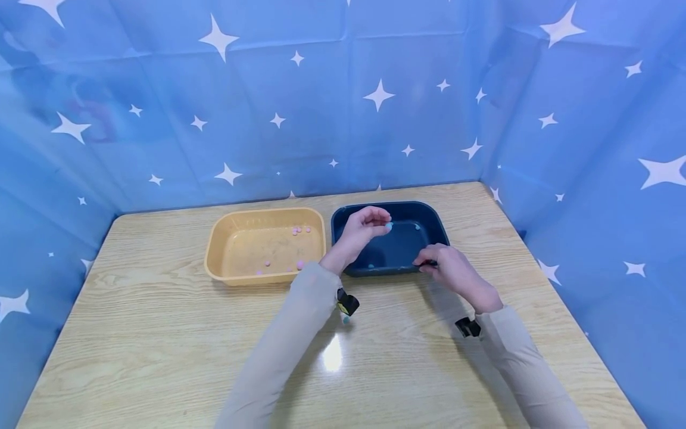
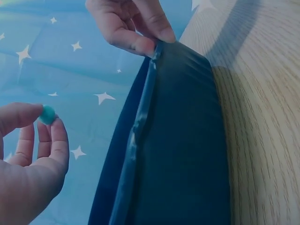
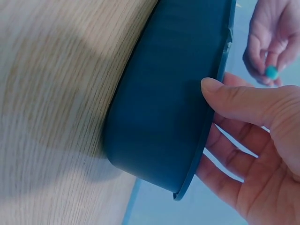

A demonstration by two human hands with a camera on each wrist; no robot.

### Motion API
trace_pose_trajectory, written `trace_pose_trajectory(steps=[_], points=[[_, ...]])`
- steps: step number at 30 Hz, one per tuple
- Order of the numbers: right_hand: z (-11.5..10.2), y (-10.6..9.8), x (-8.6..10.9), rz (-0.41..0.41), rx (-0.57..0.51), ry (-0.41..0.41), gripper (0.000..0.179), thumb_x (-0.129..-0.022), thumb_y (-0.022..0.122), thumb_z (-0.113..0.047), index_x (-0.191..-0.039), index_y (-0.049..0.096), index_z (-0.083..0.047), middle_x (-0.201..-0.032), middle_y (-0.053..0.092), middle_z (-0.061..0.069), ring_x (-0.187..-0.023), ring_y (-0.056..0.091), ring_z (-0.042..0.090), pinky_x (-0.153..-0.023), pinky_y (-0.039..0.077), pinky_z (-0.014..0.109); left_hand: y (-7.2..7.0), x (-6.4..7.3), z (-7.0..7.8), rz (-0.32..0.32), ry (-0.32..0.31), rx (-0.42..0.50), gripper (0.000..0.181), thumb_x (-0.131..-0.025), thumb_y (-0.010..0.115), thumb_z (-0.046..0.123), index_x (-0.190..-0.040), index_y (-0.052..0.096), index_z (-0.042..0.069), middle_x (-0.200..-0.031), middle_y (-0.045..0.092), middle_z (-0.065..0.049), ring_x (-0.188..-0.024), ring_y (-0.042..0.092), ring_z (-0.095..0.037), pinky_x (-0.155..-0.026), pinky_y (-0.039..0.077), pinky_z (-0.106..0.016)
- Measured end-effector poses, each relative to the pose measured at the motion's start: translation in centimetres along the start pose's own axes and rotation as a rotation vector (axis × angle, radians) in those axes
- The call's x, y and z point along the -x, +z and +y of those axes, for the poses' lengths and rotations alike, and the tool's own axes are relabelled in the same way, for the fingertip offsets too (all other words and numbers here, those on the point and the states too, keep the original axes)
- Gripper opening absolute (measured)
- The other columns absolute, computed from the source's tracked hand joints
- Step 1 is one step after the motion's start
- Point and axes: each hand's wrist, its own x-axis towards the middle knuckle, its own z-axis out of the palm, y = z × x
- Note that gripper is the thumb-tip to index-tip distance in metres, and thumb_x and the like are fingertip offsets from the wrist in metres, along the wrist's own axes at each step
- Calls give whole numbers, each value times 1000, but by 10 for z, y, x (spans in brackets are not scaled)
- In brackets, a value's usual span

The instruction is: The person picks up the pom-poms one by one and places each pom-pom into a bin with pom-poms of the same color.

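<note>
Over the dark blue tray (image 1: pixel 393 257), my left hand (image 1: pixel 358 233) pinches a small teal ball (image 2: pixel 47 115) between thumb and fingertips. My right hand (image 1: pixel 449 268) grips the tray's near rim toward its right corner, thumb (image 3: pixel 234 96) on the outer wall and fingers over the inside. A teal ball (image 1: pixel 417 227) lies on the tray floor toward the back, and another teal ball (image 1: pixel 371 266) is by the near wall. One more teal ball (image 1: pixel 346 320) rests on the table beneath my left wrist.
Left of the dark tray stands a yellow tray (image 1: pixel 214 253) with several pink balls (image 1: pixel 268 263) in it. Both sit on a wood-grain table (image 1: pixel 161 345). A blue curtain (image 1: pixel 321 119) with white stars hangs behind and along the sides.
</note>
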Motion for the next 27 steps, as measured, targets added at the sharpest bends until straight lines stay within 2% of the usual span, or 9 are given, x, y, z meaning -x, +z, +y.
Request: trace_pose_trajectory(steps=[6, 10, 14, 23, 27], points=[[1, -1, 0, -2, 4, -2, 17, -74, 72, 8, -83, 72, -6, -84, 69, 5, -84, 63, 26, -72, 52, 42, 1, -10, -3, 21, -5, 38, 22, -85, 61, -7, -107, 58, -4, -117, 55, -28, -90, 58, -12, -89, 49, -27], [2, 0, 0, -4, 12, -7, 17, -74, 72, 8, -83, 72, -7, -84, 69, 5, -83, 63, 26, -72, 52, 42, 2, -15, -6, 43, -13, 50, 21, -85, 60, -7, -105, 59, -3, -109, 60, -21, -89, 58, -13, -88, 49, -27], [2, 0, -1, -7, 14, -13, 17, -74, 72, 7, -83, 72, -7, -84, 69, 5, -83, 63, 26, -72, 52, 42, 1, -18, -11, 60, -15, 45, 21, -86, 60, -6, -107, 59, -3, -110, 59, -22, -89, 58, -12, -88, 49, -26], [2, 1, -2, -1, 7, -18, 17, -73, 73, 7, -82, 72, -8, -84, 69, 4, -84, 63, 25, -73, 52, 42, -1, -21, -12, 62, -16, 62, 26, -86, 61, -5, -112, 57, -7, -118, 56, -26, -91, 57, -11, -91, 48, -27], [2, 1, -1, -1, 8, -20, 17, -73, 73, 7, -82, 72, -7, -84, 69, 5, -83, 63, 25, -72, 52, 42, 1, -20, -13, 64, -29, 65, 26, -86, 61, -5, -112, 57, -6, -116, 57, -24, -91, 58, -11, -90, 48, -27]])
